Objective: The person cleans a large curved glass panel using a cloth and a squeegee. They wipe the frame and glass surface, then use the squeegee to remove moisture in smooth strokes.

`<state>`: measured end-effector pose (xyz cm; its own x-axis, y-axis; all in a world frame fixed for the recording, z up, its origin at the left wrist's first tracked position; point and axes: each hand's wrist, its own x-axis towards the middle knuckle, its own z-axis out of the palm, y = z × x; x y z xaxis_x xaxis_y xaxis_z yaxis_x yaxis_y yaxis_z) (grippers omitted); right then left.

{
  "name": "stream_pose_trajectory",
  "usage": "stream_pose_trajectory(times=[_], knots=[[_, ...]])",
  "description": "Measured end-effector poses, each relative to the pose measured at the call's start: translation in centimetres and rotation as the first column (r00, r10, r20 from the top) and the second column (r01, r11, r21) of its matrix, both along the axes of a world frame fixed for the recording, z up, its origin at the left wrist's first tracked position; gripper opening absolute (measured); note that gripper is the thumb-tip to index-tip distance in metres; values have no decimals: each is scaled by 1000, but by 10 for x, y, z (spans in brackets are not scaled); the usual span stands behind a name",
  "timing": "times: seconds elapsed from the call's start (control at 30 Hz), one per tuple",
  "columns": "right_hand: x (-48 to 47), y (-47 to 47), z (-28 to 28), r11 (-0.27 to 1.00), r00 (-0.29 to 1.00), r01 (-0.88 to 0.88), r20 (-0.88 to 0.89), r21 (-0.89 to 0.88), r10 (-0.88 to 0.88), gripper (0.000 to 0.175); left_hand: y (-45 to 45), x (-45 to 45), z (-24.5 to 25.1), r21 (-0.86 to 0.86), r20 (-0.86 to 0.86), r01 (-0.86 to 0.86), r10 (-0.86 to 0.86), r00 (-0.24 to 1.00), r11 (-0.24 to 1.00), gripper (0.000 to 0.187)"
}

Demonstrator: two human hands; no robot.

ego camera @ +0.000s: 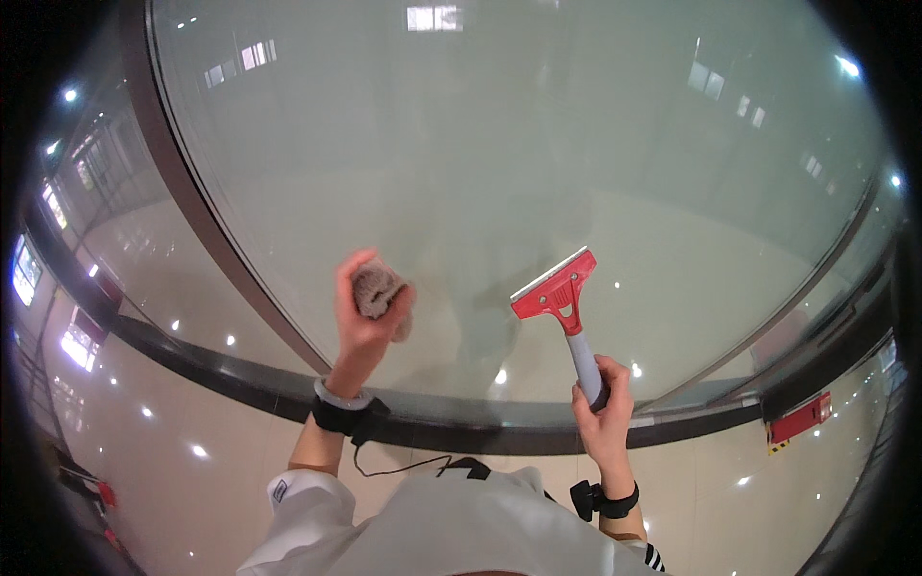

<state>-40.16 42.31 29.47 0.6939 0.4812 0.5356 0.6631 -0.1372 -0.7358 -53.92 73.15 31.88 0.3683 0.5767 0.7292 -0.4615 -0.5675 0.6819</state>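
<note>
A large glass pane (pixel 461 165) stands before me, with reflections of lights and windows on it. My left hand (pixel 366 324) is closed around a crumpled grey-brown cloth (pixel 374 289), at the lower left part of the pane; whether the cloth touches the glass I cannot tell. My right hand (pixel 609 414) grips the grey handle of a scraper with a red head (pixel 556 291). The scraper's straight pale edge points up and to the left, in front of the lower pane. Both wrists wear black straps.
A dark frame post (pixel 216 234) bounds the pane at left, and a dark sill (pixel 475 438) runs below it. A red box-like object (pixel 799 419) stands on the glossy tiled floor (pixel 209 482) at right. A thin black cable hangs near my left wrist.
</note>
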Motion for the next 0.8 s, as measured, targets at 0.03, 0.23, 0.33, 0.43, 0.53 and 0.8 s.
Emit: stream_pose_trajectory(times=[0.03, 0.23, 0.33, 0.43, 0.53, 0.8], knots=[[0, 5, 5, 1000, 998, -7, 60, 3, 7, 47, 12, 3, 14, 61, 79, 10, -15, 997, 998, 56], [-2, 24, 46, 996, 957, 49, 284, 71, -67, 53, 71, 12, 87, 676, 311, -574, 527, 791, 462, 25], [-1, 34, 72, 989, 899, 47, 425, 143, -104, 62, 85, 18, 107, 618, 362, -629, 540, 760, 471, 22], [2, 43, 96, 986, 830, 115, 533, 121, -162, 68, 91, 17, 113, 623, 337, -568, 471, 815, 538, 21], [13, 45, 120, 982, 795, 123, 577, 146, -185, 71, 99, 11, 112, 705, 264, -500, 468, 843, 503, 17], [44, 47, 155, 938, 595, 253, 726, 238, -345, 75, 115, 12, 103, 728, 269, -471, 424, 865, 498, 10]])
